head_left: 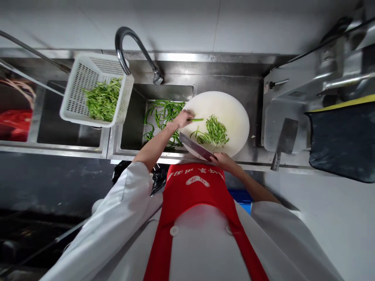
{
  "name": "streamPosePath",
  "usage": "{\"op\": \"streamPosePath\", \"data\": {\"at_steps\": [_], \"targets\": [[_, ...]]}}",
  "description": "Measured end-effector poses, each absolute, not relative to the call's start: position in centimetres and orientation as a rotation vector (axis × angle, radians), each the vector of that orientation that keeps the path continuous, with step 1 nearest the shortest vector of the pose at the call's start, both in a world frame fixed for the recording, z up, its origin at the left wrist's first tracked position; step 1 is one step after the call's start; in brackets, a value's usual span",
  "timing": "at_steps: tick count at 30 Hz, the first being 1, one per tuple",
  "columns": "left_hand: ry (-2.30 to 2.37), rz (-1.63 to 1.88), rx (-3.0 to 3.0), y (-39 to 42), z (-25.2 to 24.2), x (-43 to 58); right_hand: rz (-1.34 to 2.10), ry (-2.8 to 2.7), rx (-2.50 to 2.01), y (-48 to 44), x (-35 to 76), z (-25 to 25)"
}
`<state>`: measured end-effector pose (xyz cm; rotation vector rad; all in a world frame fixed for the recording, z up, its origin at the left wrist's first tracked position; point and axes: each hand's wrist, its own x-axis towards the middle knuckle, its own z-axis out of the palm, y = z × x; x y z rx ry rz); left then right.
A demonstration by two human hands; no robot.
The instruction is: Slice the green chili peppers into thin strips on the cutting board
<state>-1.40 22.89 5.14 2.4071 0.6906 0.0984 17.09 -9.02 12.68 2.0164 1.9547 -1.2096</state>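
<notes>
My left hand (184, 118) is closed on a long green pepper (197, 120) at the left side of a round white cutting board (237, 105). The pepper points right, toward a heap of sliced green pepper (216, 132) lying on the board. In my right hand (225, 160) is the handle of a cleaver (197, 146); its blade slants up and left over the board's near left edge, apart from the pepper. Whole long green peppers (164, 113) lie in the sink basin just left of the board.
A white perforated basket (79, 91) with sliced green pieces sits over the left basin. The faucet (137, 39) arches above it. On the right, a second cleaver (287, 136) rests on a translucent tray (271, 117), beside a dark bag-like item (342, 140).
</notes>
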Motion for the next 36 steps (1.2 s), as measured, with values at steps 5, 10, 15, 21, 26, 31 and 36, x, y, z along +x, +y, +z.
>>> {"op": "streamPosePath", "data": {"at_steps": [5, 10, 15, 21, 26, 31, 36], "targets": [[0.971, 0.363, 2.509, 21.4, 6.3, -5.6, -1.248, 1.803, 2.227, -9.3, 18.9, 11.0], [0.832, 0.331, 2.457, 11.9, 5.0, -7.8, -1.123, 1.694, 2.376, -9.7, 19.2, 12.0], [1.099, 0.701, 2.214, 5.9, 4.2, -7.8, -1.287, 2.012, 2.224, -10.9, 14.8, 12.4], [1.333, 1.101, 2.166, 9.3, 10.6, -7.4, -1.114, 1.777, 2.059, -12.2, 8.5, 9.5], [0.986, 1.018, 2.385, 12.6, 13.6, -1.0, -1.03, 1.603, 2.183, -12.2, 4.7, 8.5], [1.141, 1.226, 2.168, 13.6, 11.4, -2.4, -0.97, 1.494, 2.34, -11.7, 0.8, 8.2], [1.327, 1.218, 1.918, 12.6, 7.1, -9.1, -1.017, 1.371, 2.278, -11.1, -1.1, 8.0]]}}
